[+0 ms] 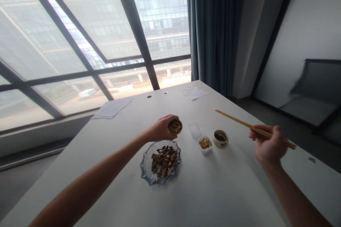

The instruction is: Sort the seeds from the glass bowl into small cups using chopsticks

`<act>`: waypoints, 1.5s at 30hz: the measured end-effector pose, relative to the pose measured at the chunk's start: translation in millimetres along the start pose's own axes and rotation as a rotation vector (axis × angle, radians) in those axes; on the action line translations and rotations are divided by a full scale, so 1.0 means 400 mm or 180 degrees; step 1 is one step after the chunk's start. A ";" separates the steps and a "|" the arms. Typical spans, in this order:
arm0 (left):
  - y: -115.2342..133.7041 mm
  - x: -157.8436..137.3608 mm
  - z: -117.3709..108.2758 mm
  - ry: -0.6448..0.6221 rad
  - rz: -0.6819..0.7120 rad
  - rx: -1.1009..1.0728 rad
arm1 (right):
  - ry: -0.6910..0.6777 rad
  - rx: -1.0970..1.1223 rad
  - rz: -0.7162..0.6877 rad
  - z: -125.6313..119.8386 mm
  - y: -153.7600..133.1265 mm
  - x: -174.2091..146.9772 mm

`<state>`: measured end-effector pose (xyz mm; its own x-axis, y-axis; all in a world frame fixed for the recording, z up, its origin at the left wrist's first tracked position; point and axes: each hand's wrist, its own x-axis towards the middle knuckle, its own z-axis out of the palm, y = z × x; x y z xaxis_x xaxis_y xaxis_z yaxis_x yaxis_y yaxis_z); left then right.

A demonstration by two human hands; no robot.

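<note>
My left hand [163, 128] is wrapped round a small round cup [175, 127], its mouth tilted toward me, with light brown pieces inside. Below it sits a scalloped glass plate [146, 170] bearing a heap of dark brown, elongated seed-like pieces [165, 161]. Chopsticks [243, 123] are gripped in my right hand [269, 145], their tips pointing left and away over the table. Between the hands, a small clear plastic box [205, 151] holds pale tan pieces. Beside that box stands a second small cup [220, 142] with dark contents and dark markings on its side.
A clear lid [195, 130] lies behind the plastic box. Paper sheets [113, 108] rest at the white table's [128, 198] far left, and another sheet [193, 92] near its far edge. Windows [119, 17] and a dark blue curtain [213, 32] stand beyond.
</note>
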<state>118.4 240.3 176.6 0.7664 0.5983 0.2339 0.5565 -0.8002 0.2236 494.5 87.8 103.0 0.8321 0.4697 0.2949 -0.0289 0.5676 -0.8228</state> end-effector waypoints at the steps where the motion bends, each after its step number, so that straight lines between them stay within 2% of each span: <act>1: -0.007 -0.050 -0.011 -0.0053 -0.0001 0.0098 | -0.0026 -0.0010 -0.0028 0.000 -0.003 -0.004; 4: -0.020 -0.162 -0.027 -0.0163 0.0037 0.0439 | -0.0126 -0.0041 -0.0089 0.005 -0.013 -0.018; 7: -0.014 -0.214 -0.029 -0.0391 0.0333 0.0740 | -0.0208 -0.0084 -0.0102 0.013 -0.018 -0.030; 14: 0.024 -0.227 -0.010 -0.0765 0.0971 0.1199 | -0.0296 -0.0128 0.0024 0.024 -0.016 -0.044; 20: 0.024 -0.208 -0.022 -0.0676 0.0828 0.0965 | -0.0224 -0.0048 0.0135 0.022 -0.007 -0.039; 24: 0.017 -0.129 -0.031 -0.0330 0.0415 0.0371 | -0.0186 -0.0023 0.0176 0.022 0.004 -0.036; 28: 0.016 0.020 0.010 -0.0049 -0.0002 -0.0451 | -0.0187 0.0035 0.0192 0.027 0.014 -0.039; 33: 0.029 0.245 0.103 -0.0276 -0.0254 -0.1370 | -0.0195 0.0070 0.0170 0.030 0.024 -0.040; 36: 0.040 0.348 0.156 -0.0513 -0.0391 -0.1642 | -0.0160 0.0072 0.0135 0.027 0.028 -0.031; 40: 0.049 0.424 0.207 -0.0802 -0.0553 -0.1729 | 0.0031 0.0137 0.0094 0.018 0.031 -0.009; 45: 0.054 0.463 0.254 -0.0980 -0.0834 -0.1597 | 0.0183 0.0202 0.0105 0.012 0.033 0.010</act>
<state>305.0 329.4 128.5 0.7240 0.6724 -0.1541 0.5771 -0.4680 0.6693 494.7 100.4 95.6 0.8605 0.4504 0.2382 -0.0904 0.5949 -0.7987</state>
